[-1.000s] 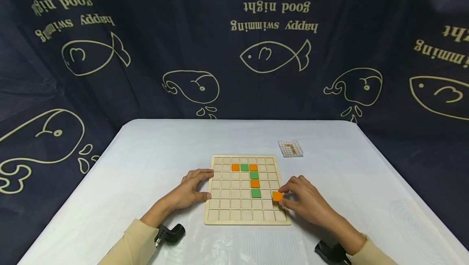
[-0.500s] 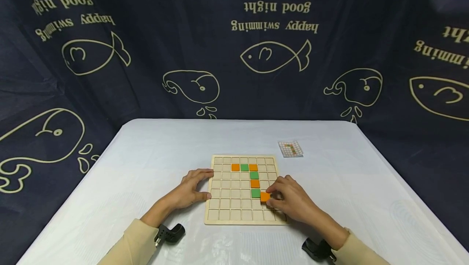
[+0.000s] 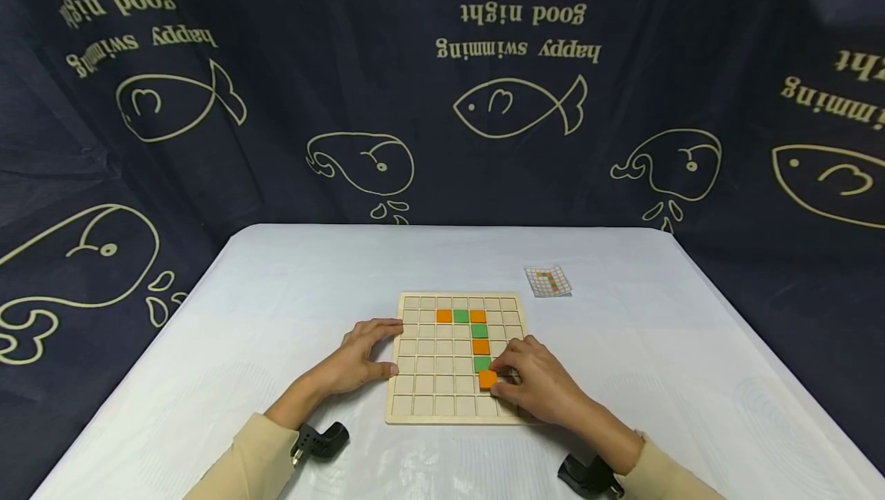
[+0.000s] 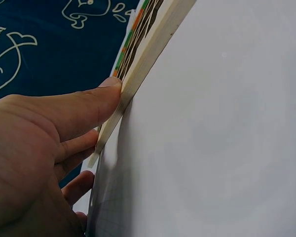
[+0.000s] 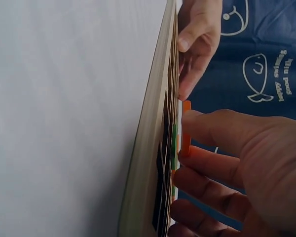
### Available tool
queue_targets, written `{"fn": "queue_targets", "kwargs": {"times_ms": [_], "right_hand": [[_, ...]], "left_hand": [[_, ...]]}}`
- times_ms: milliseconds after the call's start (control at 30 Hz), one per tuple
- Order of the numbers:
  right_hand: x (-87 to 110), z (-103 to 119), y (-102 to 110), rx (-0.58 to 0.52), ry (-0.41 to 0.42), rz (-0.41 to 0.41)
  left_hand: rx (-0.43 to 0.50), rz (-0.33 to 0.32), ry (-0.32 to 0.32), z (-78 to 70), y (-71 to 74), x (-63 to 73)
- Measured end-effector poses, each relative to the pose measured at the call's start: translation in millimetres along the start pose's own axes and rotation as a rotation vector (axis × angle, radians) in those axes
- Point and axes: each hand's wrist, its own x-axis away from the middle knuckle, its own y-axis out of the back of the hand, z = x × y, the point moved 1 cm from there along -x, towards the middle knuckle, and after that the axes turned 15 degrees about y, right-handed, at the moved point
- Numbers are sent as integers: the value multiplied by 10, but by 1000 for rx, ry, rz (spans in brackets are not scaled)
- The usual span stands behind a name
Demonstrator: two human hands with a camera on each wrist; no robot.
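Between thumb and fingers of my right hand (image 3: 542,383) an orange square tile (image 3: 487,380) is pinched. It hangs close over the wooden grid board (image 3: 465,406), just below a green tile (image 3: 482,364). In the right wrist view the held tile (image 5: 187,136) shows edge-on, apart from the board's surface. Other orange and green tiles lie in the grid as a short row and a column, among them an orange tile (image 3: 444,316) at the row's left end. My left hand (image 3: 358,358) rests at the board's left edge, thumb (image 4: 108,96) and fingertips touching it.
A small printed card (image 3: 548,282) with a coloured grid pattern lies beyond the board's upper right corner. The white-covered table (image 3: 332,269) surrounds the board. A dark curtain (image 3: 429,100) with fish and whale drawings hangs behind.
My right hand has carried the orange tile leftward across the board, from near its right edge to below the lowest green tile. The left hand has stayed in place.
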Motion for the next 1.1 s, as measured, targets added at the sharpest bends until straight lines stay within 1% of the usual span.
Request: {"fn": "queue_targets", "kwargs": {"times_ms": [133,533,867,1100], "right_hand": [[0,20,-13,16,-4,16],[4,24,-34,54,39,16],[4,11,-41,44,54,-6],[14,1,-42,46,62,-2]], "left_hand": [[1,2,15,-5,-3,2],[6,9,33,-17,-2,9],[7,8,27,-29,4,13],[7,6,15,-28,4,11]]}}
